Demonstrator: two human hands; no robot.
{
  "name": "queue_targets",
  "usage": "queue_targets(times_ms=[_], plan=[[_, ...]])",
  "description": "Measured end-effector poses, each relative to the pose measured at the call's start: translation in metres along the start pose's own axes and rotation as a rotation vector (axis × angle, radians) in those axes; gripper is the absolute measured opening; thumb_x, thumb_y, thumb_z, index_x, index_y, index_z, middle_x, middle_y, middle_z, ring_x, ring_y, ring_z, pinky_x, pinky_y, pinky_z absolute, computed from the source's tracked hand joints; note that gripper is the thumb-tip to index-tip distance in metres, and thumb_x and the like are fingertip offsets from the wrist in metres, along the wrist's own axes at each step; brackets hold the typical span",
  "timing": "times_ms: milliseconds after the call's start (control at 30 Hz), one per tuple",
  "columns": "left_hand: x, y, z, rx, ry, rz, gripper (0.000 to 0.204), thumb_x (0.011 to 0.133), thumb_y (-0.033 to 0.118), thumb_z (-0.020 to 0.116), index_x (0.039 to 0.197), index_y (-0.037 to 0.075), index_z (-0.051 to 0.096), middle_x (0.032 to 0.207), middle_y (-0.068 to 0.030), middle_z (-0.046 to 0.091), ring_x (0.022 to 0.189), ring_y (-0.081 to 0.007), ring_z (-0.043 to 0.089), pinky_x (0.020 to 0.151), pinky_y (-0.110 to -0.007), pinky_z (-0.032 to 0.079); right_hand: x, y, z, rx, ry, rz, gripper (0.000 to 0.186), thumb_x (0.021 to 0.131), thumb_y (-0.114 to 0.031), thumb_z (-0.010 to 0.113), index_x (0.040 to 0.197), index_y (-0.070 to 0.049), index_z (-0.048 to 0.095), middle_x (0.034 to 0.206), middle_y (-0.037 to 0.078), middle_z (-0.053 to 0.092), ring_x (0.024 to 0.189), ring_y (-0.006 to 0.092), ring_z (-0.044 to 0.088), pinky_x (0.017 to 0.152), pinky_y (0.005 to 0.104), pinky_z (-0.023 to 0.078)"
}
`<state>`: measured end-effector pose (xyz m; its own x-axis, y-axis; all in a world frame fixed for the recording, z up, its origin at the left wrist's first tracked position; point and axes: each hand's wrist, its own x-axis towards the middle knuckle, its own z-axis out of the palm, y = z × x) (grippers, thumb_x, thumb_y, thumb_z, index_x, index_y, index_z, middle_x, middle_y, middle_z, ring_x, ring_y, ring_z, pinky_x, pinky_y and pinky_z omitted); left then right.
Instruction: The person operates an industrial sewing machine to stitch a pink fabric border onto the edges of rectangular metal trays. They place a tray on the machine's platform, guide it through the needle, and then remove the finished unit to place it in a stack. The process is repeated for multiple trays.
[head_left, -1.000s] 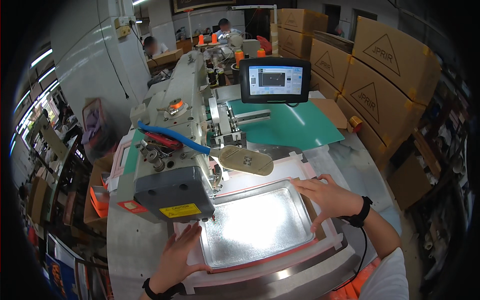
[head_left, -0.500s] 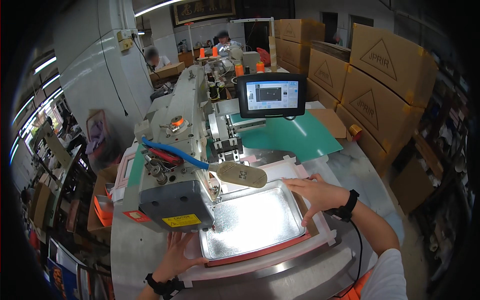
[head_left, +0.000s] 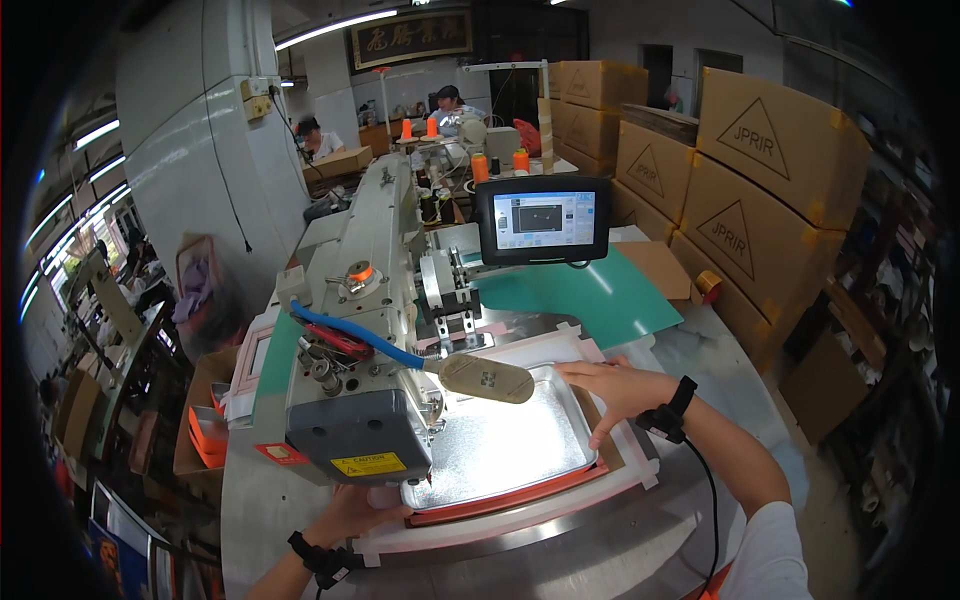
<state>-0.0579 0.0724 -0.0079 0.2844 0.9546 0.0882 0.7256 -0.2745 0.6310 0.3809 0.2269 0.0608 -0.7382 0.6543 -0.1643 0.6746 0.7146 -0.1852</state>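
My left hand [head_left: 352, 508] rests at the near left corner of a shiny metal tray [head_left: 500, 450], thumb on its edge and other fingers partly hidden by the sewing machine head [head_left: 360, 430]. My right hand [head_left: 620, 395] holds the tray’s right edge, fingers spread between the far and near corners. A red strip [head_left: 505, 500] shows under the tray’s near edge, on a pale pink-and-white frame [head_left: 535, 513] with brown board at the right. The padded paddle on a blue arm [head_left: 485, 378] hangs over the tray’s far left part, which it partly hides.
A screen [head_left: 543, 220] and green sheet [head_left: 610, 300] lie beyond the tray on the metal table [head_left: 700, 380]. Cardboard boxes [head_left: 750, 150] are stacked at the right, thread cones [head_left: 480, 165] behind. Two co-workers [head_left: 445, 105] [head_left: 320, 140] sit at the back. An open carton [head_left: 200, 440] stands left.
The tray and both my hands have shifted away from me and leftward, farther under the machine head, which now hides more of my left hand. The view has tilted slightly upward.
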Motion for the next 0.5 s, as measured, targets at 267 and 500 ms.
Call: queue_targets(times_ms=[267, 500], plan=[[0.015, 0.0, -0.01, -0.239, -0.147, -0.333, 0.052, 0.076, 0.036, 0.083, 0.117, 0.009, 0.066, 0.117, -0.0089, 0.067, 0.097, -0.0166, 0.066, 0.081, -0.029, 0.054, 0.019, 0.014, -0.005, 0.067, -0.041, -0.002, 0.133, 0.049, -0.062, 0.086, 0.149, 0.001, 0.026, 0.156, 0.012, 0.026, 0.141, 0.0265, 0.032, 0.108, 0.0505, 0.028], [0.027, -0.078, 0.012, -0.27, -0.218, -0.148, 0.04, 0.087, 0.036, 0.072, 0.118, 0.01, 0.066, 0.119, -0.0059, 0.067, 0.102, -0.0166, 0.064, 0.085, -0.029, 0.052, 0.031, 0.027, -0.008, 0.154, -0.033, -0.027, 0.128, 0.054, -0.061, 0.085, 0.149, 0.002, 0.026, 0.157, 0.014, 0.023, 0.143, 0.0279, 0.027, 0.109, 0.0492, 0.027]])
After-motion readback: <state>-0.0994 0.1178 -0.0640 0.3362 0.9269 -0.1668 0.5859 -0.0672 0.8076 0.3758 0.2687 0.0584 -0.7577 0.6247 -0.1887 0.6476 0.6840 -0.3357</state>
